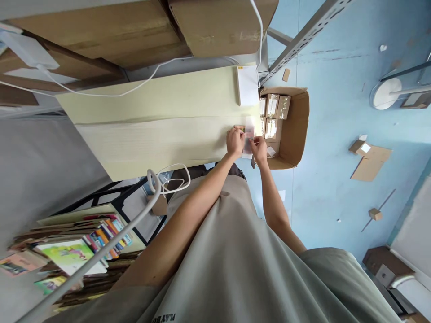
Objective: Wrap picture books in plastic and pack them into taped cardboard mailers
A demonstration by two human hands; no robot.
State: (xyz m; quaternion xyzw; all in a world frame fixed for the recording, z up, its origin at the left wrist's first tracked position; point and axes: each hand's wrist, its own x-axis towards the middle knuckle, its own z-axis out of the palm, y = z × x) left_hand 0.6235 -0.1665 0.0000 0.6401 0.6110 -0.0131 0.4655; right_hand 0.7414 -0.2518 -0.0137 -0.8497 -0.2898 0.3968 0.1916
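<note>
A narrow translucent sheet [249,123], which looks like a plastic sleeve with pinkish print showing, lies at the right end of the pale yellow tabletop [151,101]. At its left side my left hand [235,141] has its fingers closed on the edge. My right hand [258,150] pinches the opposite side near the table's end. Something small, flat and colourful shows beside my left fingertips, mostly hidden by them. Just past my right hand stands an open cardboard box [296,130] with several small taped cartons [271,105] in it.
A white box [247,85] lies at the table's back right corner. Larger cardboard boxes [222,29] line the back, with a white cable [134,92] trailing below. A grey lamp arm [111,242] crosses the lower left, over stacked books [104,237]. A metal post [306,40] rises behind.
</note>
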